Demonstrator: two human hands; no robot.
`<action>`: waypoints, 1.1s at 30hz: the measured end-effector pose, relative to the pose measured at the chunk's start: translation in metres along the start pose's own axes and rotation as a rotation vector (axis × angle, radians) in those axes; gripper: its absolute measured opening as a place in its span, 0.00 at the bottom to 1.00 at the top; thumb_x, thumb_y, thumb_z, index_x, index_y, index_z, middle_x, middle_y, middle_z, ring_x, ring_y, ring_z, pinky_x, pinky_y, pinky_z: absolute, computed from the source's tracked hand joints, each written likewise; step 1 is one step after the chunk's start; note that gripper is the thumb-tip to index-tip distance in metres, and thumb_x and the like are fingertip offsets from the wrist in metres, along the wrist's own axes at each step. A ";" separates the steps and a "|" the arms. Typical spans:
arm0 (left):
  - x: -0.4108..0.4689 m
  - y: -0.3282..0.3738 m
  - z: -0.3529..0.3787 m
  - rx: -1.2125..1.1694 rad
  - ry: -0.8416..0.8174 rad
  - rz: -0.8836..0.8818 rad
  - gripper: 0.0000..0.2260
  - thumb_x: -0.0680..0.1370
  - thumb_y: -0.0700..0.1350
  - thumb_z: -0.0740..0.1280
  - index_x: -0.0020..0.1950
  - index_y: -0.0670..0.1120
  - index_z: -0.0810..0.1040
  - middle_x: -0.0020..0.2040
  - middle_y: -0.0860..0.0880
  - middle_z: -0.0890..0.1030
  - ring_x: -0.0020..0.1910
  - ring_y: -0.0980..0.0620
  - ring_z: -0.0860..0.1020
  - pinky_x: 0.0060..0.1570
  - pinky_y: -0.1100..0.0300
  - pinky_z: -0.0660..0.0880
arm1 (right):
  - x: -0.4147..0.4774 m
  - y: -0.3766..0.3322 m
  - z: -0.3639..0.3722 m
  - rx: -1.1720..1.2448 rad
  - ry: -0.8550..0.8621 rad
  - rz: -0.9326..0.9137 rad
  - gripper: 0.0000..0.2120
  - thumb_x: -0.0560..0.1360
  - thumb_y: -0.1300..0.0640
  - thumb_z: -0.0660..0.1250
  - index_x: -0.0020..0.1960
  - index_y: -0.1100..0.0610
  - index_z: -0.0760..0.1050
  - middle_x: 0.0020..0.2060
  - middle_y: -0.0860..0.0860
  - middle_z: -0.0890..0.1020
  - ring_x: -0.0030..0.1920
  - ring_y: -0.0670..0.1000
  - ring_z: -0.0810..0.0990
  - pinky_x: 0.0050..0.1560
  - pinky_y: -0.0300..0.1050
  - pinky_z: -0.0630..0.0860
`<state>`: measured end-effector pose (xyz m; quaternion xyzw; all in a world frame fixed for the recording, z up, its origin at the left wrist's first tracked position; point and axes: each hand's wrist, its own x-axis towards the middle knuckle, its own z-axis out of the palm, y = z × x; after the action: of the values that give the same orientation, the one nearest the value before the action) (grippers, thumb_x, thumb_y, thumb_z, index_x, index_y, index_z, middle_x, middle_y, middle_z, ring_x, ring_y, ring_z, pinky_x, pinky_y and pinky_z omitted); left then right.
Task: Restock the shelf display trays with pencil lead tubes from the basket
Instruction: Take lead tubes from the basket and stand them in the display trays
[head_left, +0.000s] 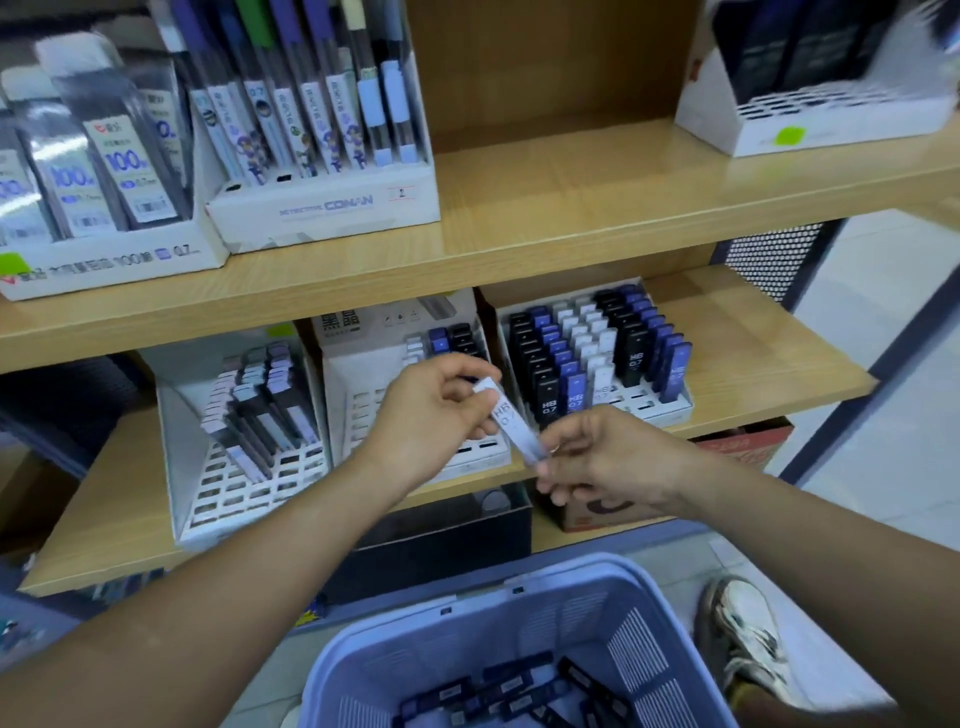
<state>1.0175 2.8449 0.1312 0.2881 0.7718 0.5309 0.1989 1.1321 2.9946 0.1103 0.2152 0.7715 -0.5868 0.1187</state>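
pencil lead tube (519, 431), white and marked hb 0.7, sits tilted between your two hands, in front of the middle display tray (374, 384), which is mostly bare slots. the left tray (244, 483) is part filled with pale tubes, and the right tray (670, 402) is packed with black, blue and white ones. below, the lilac basket (467, 623) holds dark tubes. the trays stand on a wooden shelf (753, 358) above a pale tiled floor (883, 467). your left hand (436, 410) pinches the tube's upper end, your right hand (608, 457) its lower end.
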 end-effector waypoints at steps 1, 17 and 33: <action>0.000 0.006 0.009 -0.027 -0.010 0.006 0.07 0.77 0.34 0.67 0.52 0.44 0.79 0.41 0.39 0.83 0.35 0.51 0.82 0.38 0.63 0.80 | -0.005 0.004 -0.009 0.019 0.026 -0.005 0.04 0.77 0.63 0.69 0.45 0.55 0.79 0.39 0.53 0.83 0.32 0.43 0.80 0.31 0.31 0.73; 0.080 0.038 0.094 0.482 0.140 0.327 0.11 0.78 0.44 0.67 0.60 0.49 0.81 0.54 0.53 0.82 0.47 0.58 0.78 0.49 0.67 0.71 | -0.012 0.070 -0.104 -0.579 0.475 0.079 0.20 0.77 0.61 0.63 0.69 0.56 0.68 0.63 0.59 0.72 0.58 0.58 0.74 0.57 0.46 0.72; 0.098 0.024 0.107 0.460 0.101 0.337 0.05 0.74 0.41 0.72 0.42 0.50 0.80 0.39 0.53 0.80 0.37 0.60 0.77 0.40 0.74 0.73 | 0.009 0.072 -0.106 -0.264 0.548 0.020 0.20 0.77 0.63 0.62 0.69 0.56 0.69 0.63 0.56 0.76 0.50 0.54 0.73 0.45 0.42 0.72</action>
<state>1.0147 2.9907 0.1152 0.4227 0.8222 0.3813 -0.0014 1.1658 3.1133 0.0750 0.3559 0.8422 -0.4004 -0.0611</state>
